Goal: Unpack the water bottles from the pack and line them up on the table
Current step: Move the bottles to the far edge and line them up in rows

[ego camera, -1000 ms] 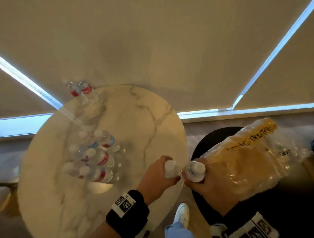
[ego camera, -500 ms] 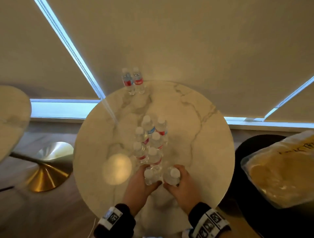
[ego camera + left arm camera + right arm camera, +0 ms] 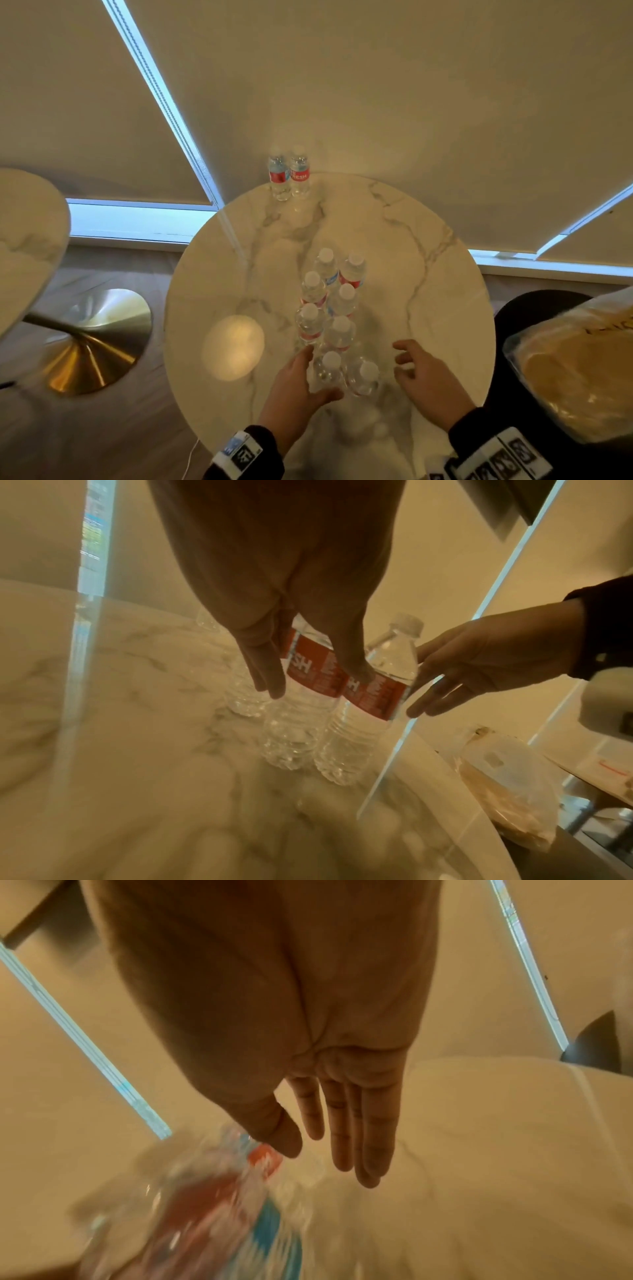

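Observation:
On the round marble table (image 3: 428, 301), several clear water bottles with white caps and red labels stand in a double row (image 3: 329, 301). The two nearest are the left front bottle (image 3: 329, 371) (image 3: 301, 696) and the right front bottle (image 3: 363, 377) (image 3: 369, 702). My left hand (image 3: 305, 378) frames the left front bottle with straight fingers (image 3: 267, 674) and thumb. My right hand (image 3: 412, 366) hovers just right of the other bottle, fingers (image 3: 346, 1131) spread and empty. Two more bottles (image 3: 289, 174) stand at the far edge. The crumpled plastic pack (image 3: 575, 370) lies to the right.
The pack rests on a dark round seat (image 3: 507, 311) beside the table. A second marble table (image 3: 30, 240) with a brass base (image 3: 92, 346) stands at the left. Window blinds hang behind. Bare marble lies left and right of the row.
Both hands carried a bottle each from beside the pack to the near end of the row and set them down. The right hand has let go and drawn away; the left fingers have loosened.

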